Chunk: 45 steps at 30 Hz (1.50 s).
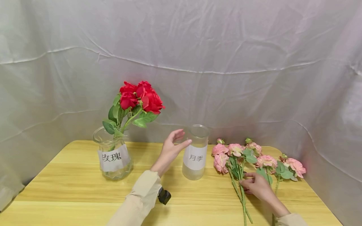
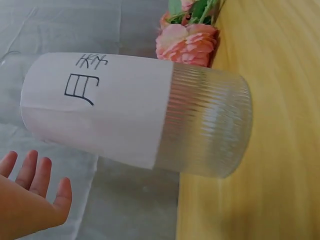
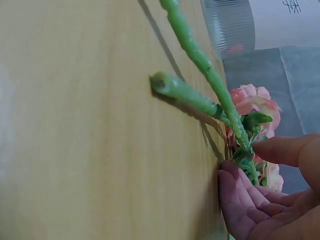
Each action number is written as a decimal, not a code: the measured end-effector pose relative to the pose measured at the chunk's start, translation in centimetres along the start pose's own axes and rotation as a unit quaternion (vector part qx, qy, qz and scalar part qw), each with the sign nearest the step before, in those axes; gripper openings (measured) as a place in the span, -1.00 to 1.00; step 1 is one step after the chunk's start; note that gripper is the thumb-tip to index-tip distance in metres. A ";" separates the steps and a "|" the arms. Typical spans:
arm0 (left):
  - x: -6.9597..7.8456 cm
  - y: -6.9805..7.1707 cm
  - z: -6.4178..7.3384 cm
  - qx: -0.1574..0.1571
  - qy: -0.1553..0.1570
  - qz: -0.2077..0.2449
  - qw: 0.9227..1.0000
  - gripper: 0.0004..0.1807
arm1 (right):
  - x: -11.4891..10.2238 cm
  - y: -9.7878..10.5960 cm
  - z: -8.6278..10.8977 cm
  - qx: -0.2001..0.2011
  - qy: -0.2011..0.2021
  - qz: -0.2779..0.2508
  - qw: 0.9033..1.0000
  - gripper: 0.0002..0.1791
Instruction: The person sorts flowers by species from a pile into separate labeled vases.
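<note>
My left hand is raised just left of a tall clear glass vase, thumb and fingers spread apart. In the left wrist view that hand's fingers appear near the upper part of the ribbed vase, holding nothing. The vase stands upright, bearing a white paper label with Chinese characters. At the right, my right hand pinches a green stem of a pink flower between thumb and fingertips. Several pink flowers lie on the table around it; their stems partly overlap.
A wide glass vase with a white label holds red roses at the left. A small black object shows beside my left sleeve. Grey cloth hangs behind the wooden table.
</note>
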State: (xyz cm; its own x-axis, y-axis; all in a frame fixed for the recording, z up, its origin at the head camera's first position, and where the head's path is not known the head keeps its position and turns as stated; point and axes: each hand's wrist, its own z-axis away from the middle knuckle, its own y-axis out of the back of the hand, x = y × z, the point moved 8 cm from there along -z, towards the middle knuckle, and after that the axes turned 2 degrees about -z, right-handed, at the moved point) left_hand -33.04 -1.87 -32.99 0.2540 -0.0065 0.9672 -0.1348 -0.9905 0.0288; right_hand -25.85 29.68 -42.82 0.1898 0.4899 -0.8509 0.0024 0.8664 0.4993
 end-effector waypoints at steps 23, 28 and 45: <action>1.9 -2.3 -1.1 -0.006 -0.061 -0.058 0.996 -0.34 | 0.9 0.1 0.1 -0.005 -0.023 -0.029 0.999 -0.57; 2.0 -2.2 -1.0 0.002 -0.063 -0.062 0.996 -0.35 | 1.2 0.1 0.3 -0.009 -0.028 -0.040 0.999 -0.59; 2.2 -0.8 0.1 0.010 -0.057 -0.072 0.996 -0.38 | 0.8 0.0 -0.1 -0.022 -0.037 0.007 0.999 -0.51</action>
State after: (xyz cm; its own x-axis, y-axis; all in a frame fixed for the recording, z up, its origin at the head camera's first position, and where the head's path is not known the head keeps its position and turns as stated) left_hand -32.30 -1.09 -30.86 0.3773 0.1207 0.9182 -0.0709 -0.9848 0.1586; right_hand -25.82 30.13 -43.53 0.2621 0.4947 -0.8286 -0.0440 0.8638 0.5019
